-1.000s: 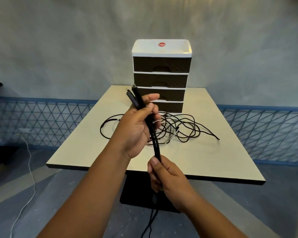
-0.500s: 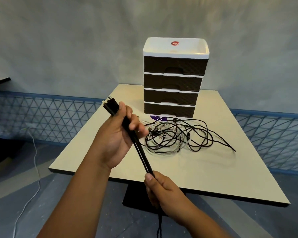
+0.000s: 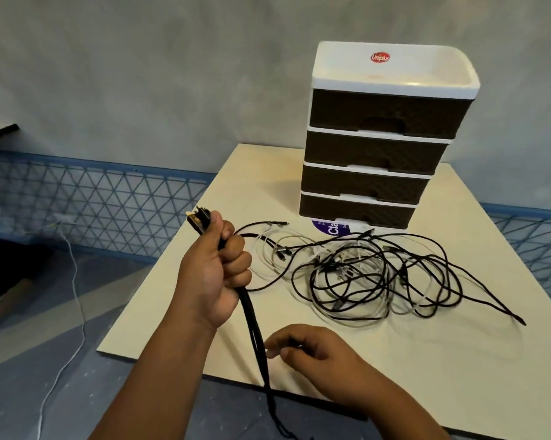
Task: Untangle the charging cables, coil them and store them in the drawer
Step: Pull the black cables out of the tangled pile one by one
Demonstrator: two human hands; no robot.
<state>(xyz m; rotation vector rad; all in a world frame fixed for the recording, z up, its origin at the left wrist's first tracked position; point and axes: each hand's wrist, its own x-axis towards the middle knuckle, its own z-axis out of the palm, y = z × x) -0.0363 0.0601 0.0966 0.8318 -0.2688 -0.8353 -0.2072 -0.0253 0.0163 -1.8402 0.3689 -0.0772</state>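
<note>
The black cable bundle (image 3: 255,338) runs off the bottom edge; the purple sticker (image 3: 326,228) is half hidden beneath the drawer unit (image 3: 382,160).

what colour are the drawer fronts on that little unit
Dark brown drawer fronts with a woven texture, white frame; head view.

Left fist up, right hand loose below.
Your left hand (image 3: 215,274) is clenched tight, forearm angled upward; your right hand (image 3: 312,352) hovers lower, fingers loosely curled, gripping nothing.
</note>
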